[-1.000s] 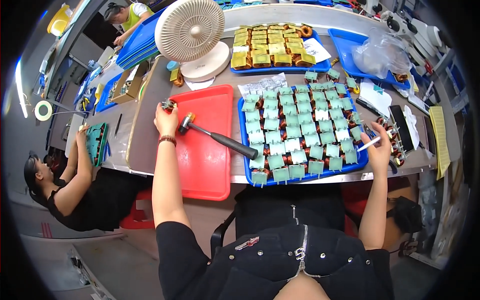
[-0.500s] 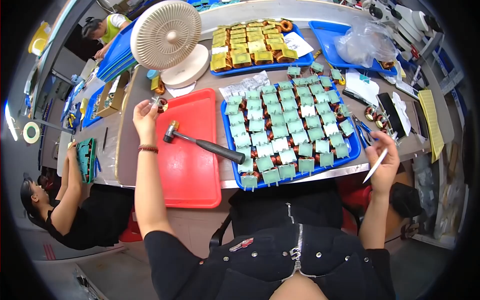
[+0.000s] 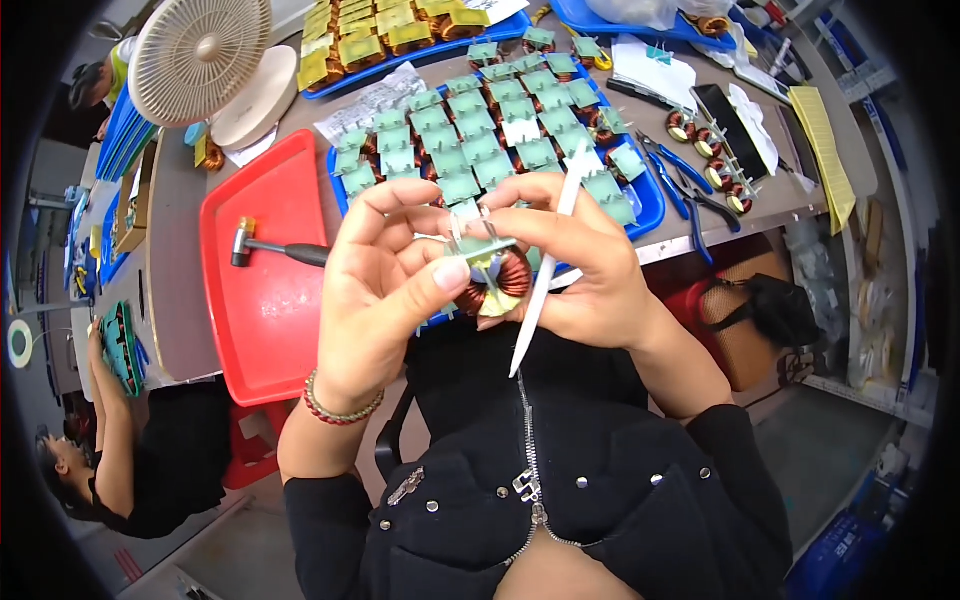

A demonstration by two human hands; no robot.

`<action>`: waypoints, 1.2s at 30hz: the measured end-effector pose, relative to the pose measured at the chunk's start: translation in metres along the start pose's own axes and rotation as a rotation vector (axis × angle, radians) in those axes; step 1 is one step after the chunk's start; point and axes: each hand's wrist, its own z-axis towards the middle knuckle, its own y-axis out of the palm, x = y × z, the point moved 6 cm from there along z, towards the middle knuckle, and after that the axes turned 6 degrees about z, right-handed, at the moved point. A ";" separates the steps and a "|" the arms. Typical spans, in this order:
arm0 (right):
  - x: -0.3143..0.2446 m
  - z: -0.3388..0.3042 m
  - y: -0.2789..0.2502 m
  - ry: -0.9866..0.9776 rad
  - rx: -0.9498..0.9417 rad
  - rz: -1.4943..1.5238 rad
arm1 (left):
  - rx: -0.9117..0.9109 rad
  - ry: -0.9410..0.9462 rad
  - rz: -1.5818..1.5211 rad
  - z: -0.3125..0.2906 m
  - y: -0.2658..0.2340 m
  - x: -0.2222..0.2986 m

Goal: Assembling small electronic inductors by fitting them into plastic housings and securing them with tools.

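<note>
Both hands, apart over the counter (image 3: pixel 180 300) a moment ago, are now meeting at chest height, the left hand (image 3: pixel 385 290) pinching the coil (image 3: pixel 492 280) while the right hand (image 3: pixel 575 265) is gripping it and a white stick (image 3: pixel 545 275), which is wanting a steady, gentle pinch.

Between the left hand (image 3: pixel 385 290) and right hand (image 3: pixel 580 265): a copper-brown wound coil (image 3: pixel 495 280) under a pale green cap, beside a white stick (image 3: pixel 545 270). Beyond the hands, a blue tray (image 3: pixel 652 205) of pale green pieces. Left of the left hand, a red tray (image 3: pixel 260 320) bearing a black-handled hammer (image 3: pixel 275 250); at the wrist, a red beaded bracelet (image 3: pixel 335 410).
</note>
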 end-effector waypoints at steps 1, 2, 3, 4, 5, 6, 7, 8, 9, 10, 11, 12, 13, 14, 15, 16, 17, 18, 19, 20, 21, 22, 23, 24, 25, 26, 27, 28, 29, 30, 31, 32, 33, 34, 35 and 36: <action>0.000 -0.003 -0.004 0.004 0.019 0.022 | 0.000 -0.019 -0.077 -0.001 0.007 -0.003; -0.002 -0.005 -0.008 -0.023 0.049 -0.001 | 0.000 -0.039 -0.152 -0.002 0.012 -0.006; -0.001 -0.007 -0.010 -0.020 0.053 -0.004 | -0.046 -0.038 -0.192 -0.003 0.017 -0.012; -0.002 -0.009 -0.013 -0.005 0.079 -0.031 | -0.071 -0.037 -0.185 -0.004 0.023 -0.016; -0.002 -0.012 -0.015 0.010 0.103 -0.057 | -0.095 -0.035 -0.178 -0.005 0.029 -0.019; -0.002 -0.012 -0.016 -0.012 0.125 -0.040 | -0.098 -0.023 -0.163 -0.005 0.032 -0.021; -0.001 -0.013 -0.016 -0.011 0.127 -0.039 | -0.097 -0.025 -0.162 -0.004 0.036 -0.024; -0.001 -0.013 -0.015 -0.020 0.126 -0.047 | -0.075 0.013 -0.181 -0.003 0.038 -0.024; -0.001 -0.013 -0.014 -0.029 0.124 -0.054 | -0.051 0.051 -0.200 -0.003 0.039 -0.025; -0.003 -0.013 -0.014 -0.042 0.161 -0.025 | -0.029 0.085 -0.148 -0.003 0.038 -0.027; -0.002 -0.013 -0.014 -0.043 0.159 -0.021 | -0.024 0.086 -0.145 -0.002 0.039 -0.030; -0.002 -0.015 -0.013 -0.066 0.150 -0.082 | 0.005 0.169 -0.059 -0.002 0.040 -0.028; -0.002 -0.016 -0.012 -0.088 0.141 -0.144 | 0.033 0.251 0.027 -0.003 0.039 -0.026; -0.002 -0.016 -0.011 -0.089 0.140 -0.141 | 0.020 0.339 0.102 -0.004 0.040 -0.026; -0.005 -0.017 -0.010 -0.142 0.174 -0.201 | 0.022 0.339 0.103 -0.003 0.038 -0.028; -0.008 -0.019 -0.009 -0.192 0.210 -0.262 | 0.024 0.351 0.101 -0.003 0.038 -0.031; -0.006 -0.020 -0.008 -0.191 0.210 -0.262 | 0.026 0.363 0.099 -0.002 0.038 -0.032; -0.002 -0.023 -0.008 -0.201 0.220 -0.267 | 0.026 0.333 0.078 -0.001 0.038 -0.033; 0.000 -0.024 -0.007 -0.212 0.230 -0.272 | 0.026 0.332 0.078 0.000 0.038 -0.034; -0.002 -0.023 -0.008 -0.217 0.245 -0.292 | 0.031 0.310 0.087 0.001 0.037 -0.035; -0.002 -0.023 -0.009 -0.216 0.246 -0.292 | 0.036 0.289 0.096 0.002 0.037 -0.036; -0.001 -0.023 -0.010 -0.208 0.250 -0.296 | -0.010 0.255 0.052 0.004 0.038 -0.036; -0.001 -0.023 -0.012 -0.200 0.255 -0.300 | -0.011 0.254 0.053 0.004 0.035 -0.036; -0.002 -0.024 -0.015 -0.200 0.257 -0.301 | -0.052 0.267 0.093 0.004 0.034 -0.036; -0.005 -0.022 -0.015 -0.189 0.210 -0.296 | -0.089 0.282 0.136 0.003 0.035 -0.035; -0.007 -0.021 -0.014 -0.177 0.162 -0.292 | -0.088 0.283 0.140 0.000 0.036 -0.032; -0.012 -0.020 -0.015 -0.180 0.163 -0.290 | -0.095 0.205 -0.054 -0.002 0.037 -0.032; -0.011 -0.019 -0.016 -0.100 0.162 -0.201 | -0.102 0.126 -0.249 -0.004 0.039 -0.033; -0.010 -0.018 -0.017 -0.019 0.159 -0.113 | -0.102 0.128 -0.248 -0.005 0.039 -0.030; -0.009 -0.018 -0.017 0.037 0.140 -0.041 | -0.117 0.139 -0.227 -0.006 0.040 -0.027; -0.010 -0.018 -0.018 0.036 0.138 -0.042 | -0.132 0.150 -0.207 -0.008 0.042 -0.025; -0.009 -0.018 -0.017 0.063 0.117 0.027 | -0.104 0.172 -0.199 -0.009 0.042 -0.024; -0.007 -0.018 -0.016 0.090 0.095 0.095 | -0.103 0.174 -0.201 -0.011 0.042 -0.023; -0.006 -0.019 -0.015 0.086 0.084 0.115 | -0.112 0.183 -0.163 -0.012 0.042 -0.021; -0.005 -0.019 -0.016 0.086 0.080 0.114 | -0.120 0.192 -0.125 -0.014 0.043 -0.020; -0.005 -0.018 -0.014 0.094 0.052 0.165 | -0.072 0.230 -0.167 -0.015 0.042 -0.021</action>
